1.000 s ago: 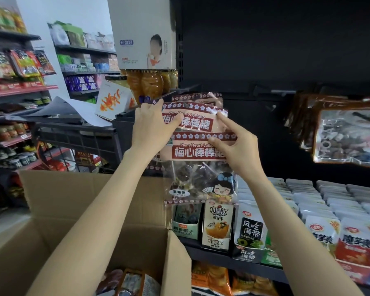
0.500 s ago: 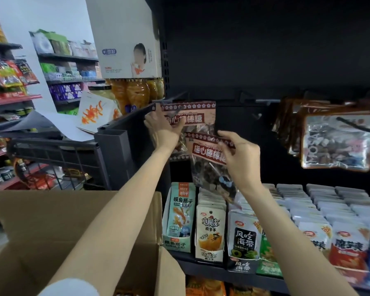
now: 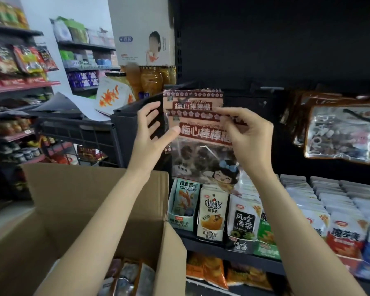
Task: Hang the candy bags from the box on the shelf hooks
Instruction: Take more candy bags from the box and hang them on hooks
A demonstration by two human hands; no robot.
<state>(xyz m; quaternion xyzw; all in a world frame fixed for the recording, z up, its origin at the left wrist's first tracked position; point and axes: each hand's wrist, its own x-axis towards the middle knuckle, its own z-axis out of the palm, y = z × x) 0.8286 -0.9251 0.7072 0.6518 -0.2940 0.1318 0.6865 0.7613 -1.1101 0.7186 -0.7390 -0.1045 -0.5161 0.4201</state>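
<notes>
Head view: right hand (image 3: pixel 249 135) pinching front lollipop bag (image 3: pixel 203 150), left hand (image 3: pixel 152 129) fingers spread, thumb touching; another bag (image 3: pixel 192 101) hanging behind; more waiting in cardboard box (image 3: pixel 90 189).

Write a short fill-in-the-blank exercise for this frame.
1. The right hand pinches the front candy bag at its ____ edge.
2. The left hand has its ____ pressed on that bag.
3. The open box is made of ____.
Missing words: top; thumb; cardboard

The left hand (image 3: pixel 151 133) has let go, fingers now spread, while the front candy bag (image 3: pixel 203 150) rose beside the rear bag (image 3: pixel 192 101).
</notes>
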